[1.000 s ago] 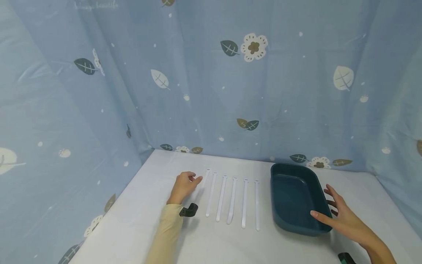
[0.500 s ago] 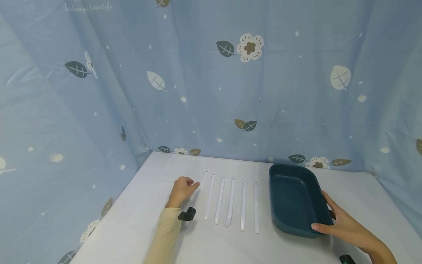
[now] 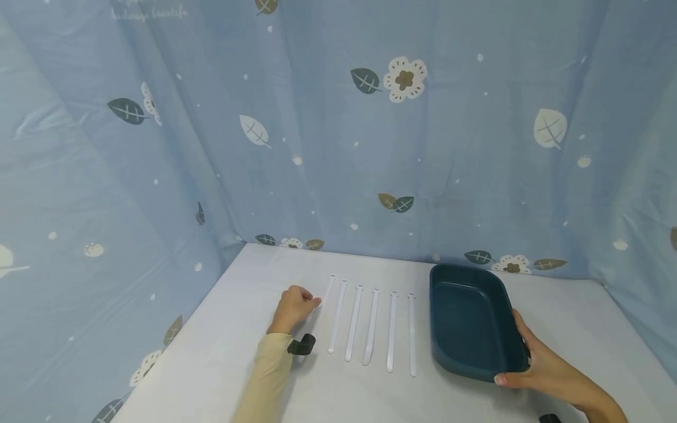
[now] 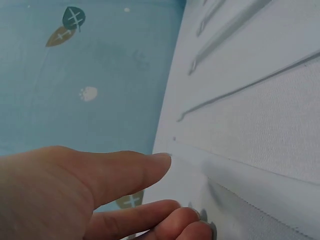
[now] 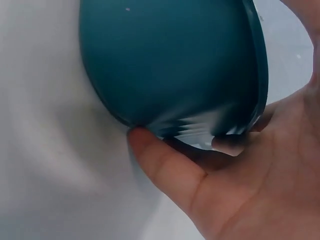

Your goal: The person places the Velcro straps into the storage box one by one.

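A deep teal rectangular dish point(image 3: 473, 329) with rounded corners stands on the right of the table. My right hand point(image 3: 552, 367) grips its near right corner. In the right wrist view the thumb presses the near side of the dish point(image 5: 170, 65), and the other fingers go round the far side, partly hidden. My left hand point(image 3: 291, 308) is beside the leftmost flat white strip point(image 3: 328, 292), covering part of it. In the left wrist view its fingers point(image 4: 135, 170) are loosely bent and hold nothing visible; a white strip point(image 4: 250, 170) lies past the fingertips.
Several more white strips point(image 3: 372, 329) with small slotted heads lie in a row on the white tabletop point(image 3: 211, 364), between my left hand and the dish. A blue curtain point(image 3: 317, 117) printed with leaves and flowers hangs along the back and sides.
My right hand has closed on the dish's corner from beside it, and the dish has moved slightly to the left. My left hand has come a little lower along the leftmost strip.
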`<state>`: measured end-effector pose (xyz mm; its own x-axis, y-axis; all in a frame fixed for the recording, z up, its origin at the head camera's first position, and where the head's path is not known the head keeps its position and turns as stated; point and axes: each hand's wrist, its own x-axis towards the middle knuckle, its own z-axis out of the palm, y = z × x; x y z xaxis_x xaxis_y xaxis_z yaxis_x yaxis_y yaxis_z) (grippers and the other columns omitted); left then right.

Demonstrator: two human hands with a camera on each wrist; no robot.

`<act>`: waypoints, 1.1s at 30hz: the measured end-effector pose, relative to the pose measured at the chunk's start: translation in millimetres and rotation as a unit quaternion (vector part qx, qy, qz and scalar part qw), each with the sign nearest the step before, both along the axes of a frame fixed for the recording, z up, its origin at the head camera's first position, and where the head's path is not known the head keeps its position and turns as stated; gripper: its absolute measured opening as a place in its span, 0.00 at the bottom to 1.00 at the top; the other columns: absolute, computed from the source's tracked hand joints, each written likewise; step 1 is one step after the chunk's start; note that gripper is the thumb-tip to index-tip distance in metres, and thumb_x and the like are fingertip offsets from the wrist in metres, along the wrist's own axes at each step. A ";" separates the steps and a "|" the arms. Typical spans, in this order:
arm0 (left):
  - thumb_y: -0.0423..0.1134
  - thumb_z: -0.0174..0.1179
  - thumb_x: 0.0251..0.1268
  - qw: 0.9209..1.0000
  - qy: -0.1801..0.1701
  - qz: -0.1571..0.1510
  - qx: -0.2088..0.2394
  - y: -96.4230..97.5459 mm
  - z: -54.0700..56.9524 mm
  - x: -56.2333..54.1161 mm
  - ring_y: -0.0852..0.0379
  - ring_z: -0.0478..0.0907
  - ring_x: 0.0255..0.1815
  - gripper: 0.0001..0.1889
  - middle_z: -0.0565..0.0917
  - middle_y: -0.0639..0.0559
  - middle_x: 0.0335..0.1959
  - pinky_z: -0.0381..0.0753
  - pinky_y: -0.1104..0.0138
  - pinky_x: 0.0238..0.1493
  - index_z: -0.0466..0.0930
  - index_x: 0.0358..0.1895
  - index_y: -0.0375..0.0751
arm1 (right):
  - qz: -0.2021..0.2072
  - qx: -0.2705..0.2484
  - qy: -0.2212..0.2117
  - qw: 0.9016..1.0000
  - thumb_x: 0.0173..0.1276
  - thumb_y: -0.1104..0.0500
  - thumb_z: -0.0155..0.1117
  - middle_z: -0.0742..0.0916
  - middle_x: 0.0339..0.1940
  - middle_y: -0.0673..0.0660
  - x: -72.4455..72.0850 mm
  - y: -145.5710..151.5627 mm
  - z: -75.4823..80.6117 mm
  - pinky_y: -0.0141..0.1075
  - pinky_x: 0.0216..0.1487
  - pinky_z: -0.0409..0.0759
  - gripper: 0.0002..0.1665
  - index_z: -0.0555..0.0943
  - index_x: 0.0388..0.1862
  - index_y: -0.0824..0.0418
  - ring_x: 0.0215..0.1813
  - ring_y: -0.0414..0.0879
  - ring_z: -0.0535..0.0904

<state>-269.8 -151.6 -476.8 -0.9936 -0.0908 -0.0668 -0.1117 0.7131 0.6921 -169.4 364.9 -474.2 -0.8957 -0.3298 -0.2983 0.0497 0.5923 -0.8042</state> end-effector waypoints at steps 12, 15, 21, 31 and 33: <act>0.40 0.70 0.64 1.000 -0.008 -0.012 -0.014 5.1 -0.2 3.2 0.54 0.81 0.32 0.14 0.87 0.43 0.33 0.84 0.61 0.37 0.86 0.41 0.30 | -0.026 -0.004 -0.002 1.000 0.70 0.51 0.68 0.27 0.81 0.75 -1.9 -10.9 -0.4 0.86 0.60 0.55 0.74 0.15 0.80 0.52 0.77 0.87 0.30; 0.40 0.71 0.63 1.000 -0.009 -0.013 -0.020 7.3 1.1 3.6 0.54 0.81 0.32 0.13 0.87 0.44 0.33 0.84 0.62 0.37 0.86 0.40 0.30 | -0.030 -0.011 -0.004 0.999 0.70 0.51 0.68 0.27 0.81 0.75 -2.4 -13.0 0.0 0.86 0.61 0.55 0.74 0.14 0.80 0.52 0.77 0.87 0.30; 0.39 0.73 0.59 0.999 -0.014 -0.010 -0.029 11.4 1.7 2.9 0.53 0.81 0.34 0.12 0.87 0.44 0.34 0.85 0.60 0.40 0.86 0.38 0.32 | -0.032 -0.015 0.011 0.999 0.70 0.51 0.69 0.28 0.81 0.76 -1.7 -17.0 0.9 0.86 0.61 0.56 0.74 0.15 0.81 0.54 0.78 0.87 0.32; 0.32 0.74 0.53 1.000 -0.004 0.006 -0.027 17.3 1.7 5.6 0.49 0.81 0.37 0.09 0.87 0.41 0.37 0.85 0.58 0.43 0.85 0.35 0.33 | -0.032 -0.013 0.022 0.999 0.69 0.51 0.70 0.29 0.82 0.76 -1.8 -19.6 0.7 0.86 0.61 0.54 0.74 0.17 0.81 0.55 0.78 0.87 0.32; 0.31 0.74 0.52 1.000 -0.007 0.010 -0.025 18.4 1.6 5.9 0.48 0.82 0.38 0.09 0.87 0.40 0.38 0.85 0.57 0.44 0.85 0.36 0.33 | -0.032 -0.014 0.020 0.999 0.69 0.51 0.70 0.29 0.82 0.75 -1.7 -19.7 0.9 0.86 0.61 0.54 0.74 0.16 0.81 0.55 0.78 0.87 0.32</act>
<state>-263.9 -133.2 -475.2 -0.9905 -0.1146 -0.0764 -0.1366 0.7447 0.6533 -171.1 345.2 -473.3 -0.9264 -0.2786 -0.2534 0.0545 0.5666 -0.8222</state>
